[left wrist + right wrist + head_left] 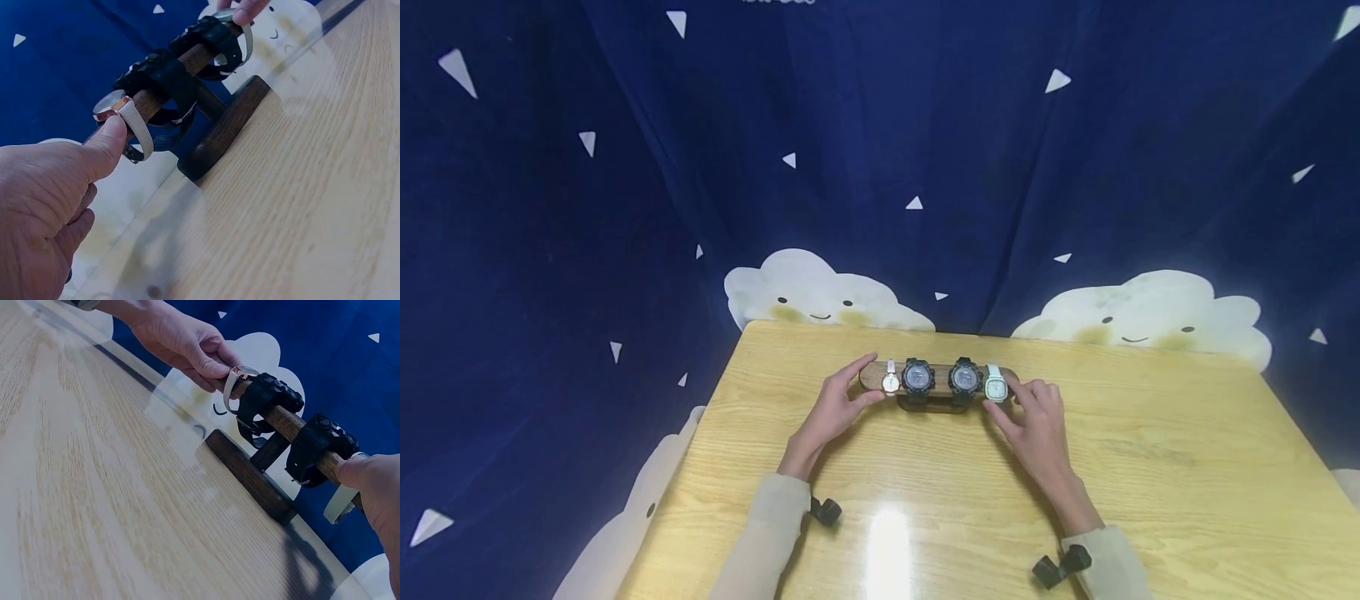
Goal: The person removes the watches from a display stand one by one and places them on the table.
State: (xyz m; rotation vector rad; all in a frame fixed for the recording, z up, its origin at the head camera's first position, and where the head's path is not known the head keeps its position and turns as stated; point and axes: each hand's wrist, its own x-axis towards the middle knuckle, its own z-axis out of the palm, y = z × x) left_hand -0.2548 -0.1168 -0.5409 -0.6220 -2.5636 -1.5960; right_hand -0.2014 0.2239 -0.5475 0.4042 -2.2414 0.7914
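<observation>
A dark wooden watch stand [941, 381] [250, 478] stands on the table, its bar carrying watches side by side. From the left come a small watch with a pale strap [891, 382] [139, 128], two black digital watches [917, 377] [966, 378] and a mint square watch [996, 388]. My left hand [835, 407] [56, 187] holds the bar's left end, thumb against the small watch. At the right end my right hand [1040, 429] [378, 494] grips the bar by the mint watch, thumb near its face. The far fingers are partly hidden.
The light wood table [1150, 450] reaches back to a dark blue curtain [880, 100] with white triangles and smiling clouds. Small black devices [826, 511] [1062, 567] sit at both wrists.
</observation>
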